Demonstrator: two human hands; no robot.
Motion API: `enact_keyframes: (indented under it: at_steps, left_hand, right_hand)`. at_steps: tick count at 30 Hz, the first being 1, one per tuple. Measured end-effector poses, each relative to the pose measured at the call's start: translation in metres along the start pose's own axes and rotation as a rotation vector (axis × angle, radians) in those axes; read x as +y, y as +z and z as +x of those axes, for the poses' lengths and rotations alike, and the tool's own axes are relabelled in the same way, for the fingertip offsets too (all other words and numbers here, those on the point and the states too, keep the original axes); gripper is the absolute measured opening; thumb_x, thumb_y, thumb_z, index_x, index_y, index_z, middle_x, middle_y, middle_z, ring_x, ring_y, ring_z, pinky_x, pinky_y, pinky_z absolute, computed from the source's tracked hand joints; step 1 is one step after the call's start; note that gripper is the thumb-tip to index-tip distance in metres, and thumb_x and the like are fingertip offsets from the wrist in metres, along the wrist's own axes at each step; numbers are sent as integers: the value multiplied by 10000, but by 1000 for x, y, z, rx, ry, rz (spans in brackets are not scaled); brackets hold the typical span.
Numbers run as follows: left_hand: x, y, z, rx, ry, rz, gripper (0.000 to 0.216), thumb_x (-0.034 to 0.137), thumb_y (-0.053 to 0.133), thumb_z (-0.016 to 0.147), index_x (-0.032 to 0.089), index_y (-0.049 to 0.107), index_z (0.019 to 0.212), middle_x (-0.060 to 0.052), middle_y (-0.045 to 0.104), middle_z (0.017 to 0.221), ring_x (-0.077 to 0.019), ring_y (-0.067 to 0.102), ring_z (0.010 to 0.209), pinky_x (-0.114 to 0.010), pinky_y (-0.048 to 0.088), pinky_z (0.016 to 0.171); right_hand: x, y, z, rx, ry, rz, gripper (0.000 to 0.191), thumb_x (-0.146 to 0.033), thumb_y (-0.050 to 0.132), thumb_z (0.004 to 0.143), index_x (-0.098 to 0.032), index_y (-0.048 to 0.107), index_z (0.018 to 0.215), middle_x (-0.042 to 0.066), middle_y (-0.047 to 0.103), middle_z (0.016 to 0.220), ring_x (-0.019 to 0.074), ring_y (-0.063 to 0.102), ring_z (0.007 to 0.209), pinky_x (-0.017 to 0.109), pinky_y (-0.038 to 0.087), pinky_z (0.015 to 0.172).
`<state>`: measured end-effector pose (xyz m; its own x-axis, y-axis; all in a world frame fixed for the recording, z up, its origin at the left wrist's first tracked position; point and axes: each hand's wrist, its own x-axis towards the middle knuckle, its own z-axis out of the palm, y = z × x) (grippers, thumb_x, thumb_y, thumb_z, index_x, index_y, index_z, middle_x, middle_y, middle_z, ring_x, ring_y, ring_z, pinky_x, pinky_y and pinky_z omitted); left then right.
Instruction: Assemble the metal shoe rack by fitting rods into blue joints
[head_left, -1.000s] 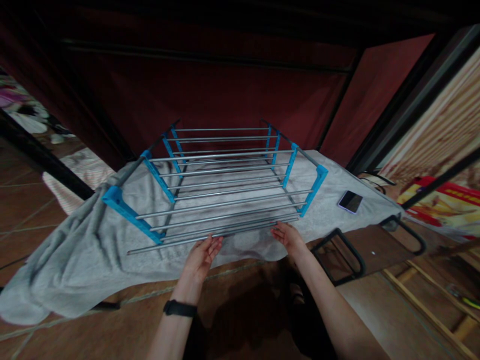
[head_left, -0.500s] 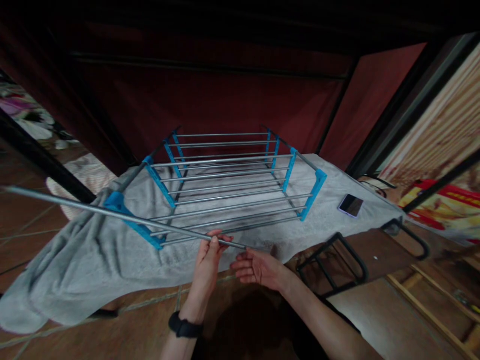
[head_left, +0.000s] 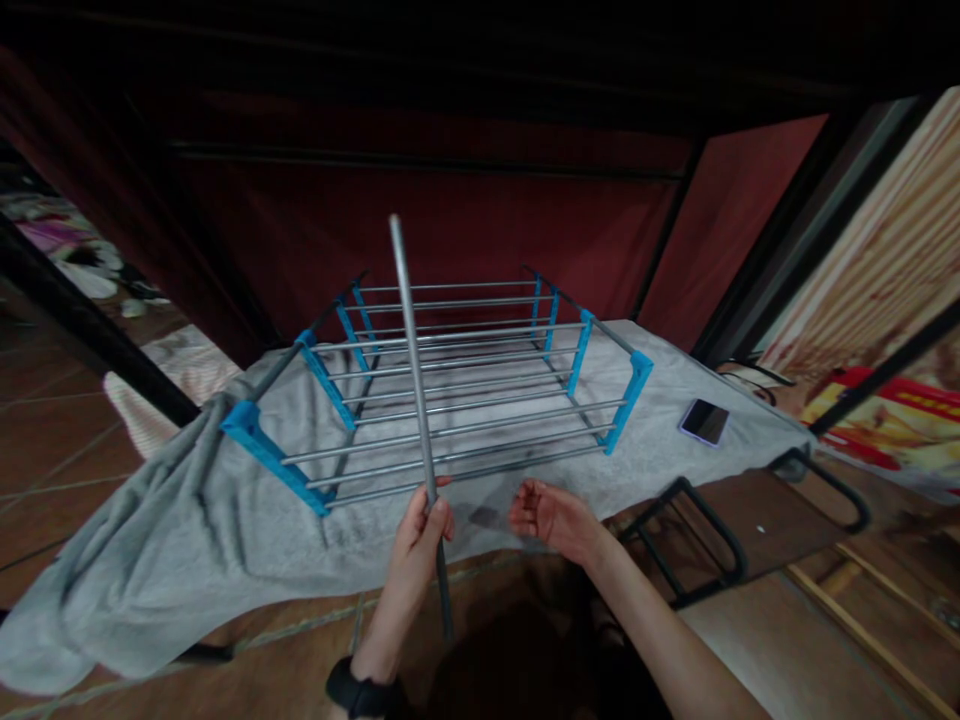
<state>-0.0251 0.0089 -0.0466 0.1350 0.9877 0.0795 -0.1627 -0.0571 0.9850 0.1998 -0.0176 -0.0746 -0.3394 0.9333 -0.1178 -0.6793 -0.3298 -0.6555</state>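
My left hand [head_left: 424, 522] is wrapped around a grey metal tube [head_left: 415, 362], which stands nearly upright with its top leaning slightly left and away from me. Its lower end reaches down below the hand. To the right of the tube, my right hand [head_left: 553, 520] hangs apart from it, fingers loosely curled but not closed, with nothing in them. Behind both hands a rack [head_left: 465, 408] of grey metal rods with blue plastic brackets [head_left: 628, 402] lies on a grey blanket [head_left: 247, 540]. The tube passes in front of its nearer rods.
A phone [head_left: 704, 422] rests on the blanket at the right. Beyond it lies a red and yellow package [head_left: 885, 420]. A stool-like metal frame with a brown board [head_left: 772, 525] stands at front right. Dark posts and a red panel [head_left: 465, 230] border the back.
The tube has swung from slanting far left to nearly upright in my left hand. My right hand, close to the tube's end before, has moved off to the right.
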Motion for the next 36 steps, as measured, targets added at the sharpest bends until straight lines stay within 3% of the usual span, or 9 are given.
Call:
enact_keyframes:
  at_steps: [3,8,11,14,17,20,26,36]
  left_hand:
    - [-2,0,1,-12,-31,74,245,251,715,771,234,687,1013,31,552,610,-145,529,609,-212,430,577]
    - [-14,-4,4,-24,3,170,276,124,797,653,238,746,899,-60,719,953,-217,622,992,-221,460,890]
    - [-21,-12,6,-97,138,450,279,188,765,711,271,739,976,-65,722,1017,-240,625,1007,-293,447,965]
    - [-23,-20,8,-171,297,881,248,252,578,873,268,691,1094,-64,709,1031,-252,632,980,-382,467,936]
    - [-23,-28,10,-206,396,1231,326,244,420,950,225,635,1193,-89,694,1039,-246,634,955,-391,480,871]
    - [-21,-34,14,-237,438,1416,364,218,364,967,222,610,1234,-90,691,1018,-232,633,917,-380,464,841]
    - [-21,-40,20,-238,400,1547,352,221,367,967,216,628,1205,-84,687,1035,-242,623,956,-384,419,847]
    - [-24,-59,27,-88,277,1694,370,113,358,913,202,658,1110,-86,699,1020,-261,618,978,-405,378,881]
  right_hand:
    - [-8,-4,2,90,-84,18,183,-321,607,851,-171,649,946,50,712,894,157,674,842,300,520,789]
    - [-17,-11,2,188,-177,25,218,-296,622,822,-175,661,1000,55,717,967,159,667,873,298,519,784]
    - [-21,-16,2,243,-216,21,233,-299,636,803,-192,667,1008,49,723,989,165,667,881,308,521,783]
    - [-23,-21,1,297,-276,-6,257,-248,674,753,-206,673,1008,41,731,1004,164,668,881,312,524,796]
    - [-26,-25,1,349,-317,-19,245,-207,707,706,-217,680,950,16,739,911,163,675,859,307,529,792]
    - [-26,-31,3,420,-324,-28,218,-244,709,724,-209,679,937,25,740,910,157,681,814,304,541,765]
    - [-17,-54,12,690,-270,-33,69,-205,703,748,-180,643,771,9,673,633,156,679,668,294,565,694]
    - [-16,-76,13,768,-289,5,84,-166,667,780,-182,598,736,36,696,667,165,691,682,309,603,712]
